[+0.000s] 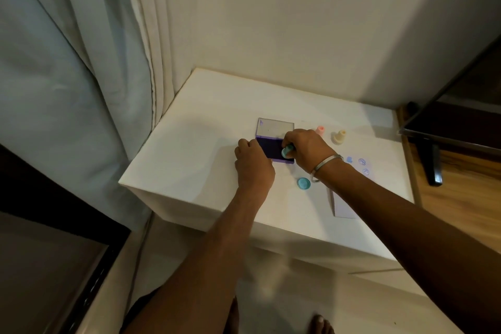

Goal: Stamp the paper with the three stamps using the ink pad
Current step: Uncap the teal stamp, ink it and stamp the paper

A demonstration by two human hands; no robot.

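The ink pad point(271, 148) lies open on the white table, dark purple, with its clear lid point(275, 127) tipped up behind. My left hand point(252, 163) rests on the pad's left edge. My right hand point(306, 150) grips a teal stamp point(287, 150), tilted over the pad's right side. A teal round cap point(303, 183) lies in front of the pad. A pink stamp point(320, 131) and a cream stamp point(339, 137) stand upright to the right. The white paper point(357, 168), partly under my right forearm, carries three blue marks.
The white table point(189, 149) sits in a corner, with a curtain point(81, 76) at left and a wall behind. A dark screen on a stand point(455, 122) rises at right over a wooden surface. A dark frame point(54, 266) stands at lower left.
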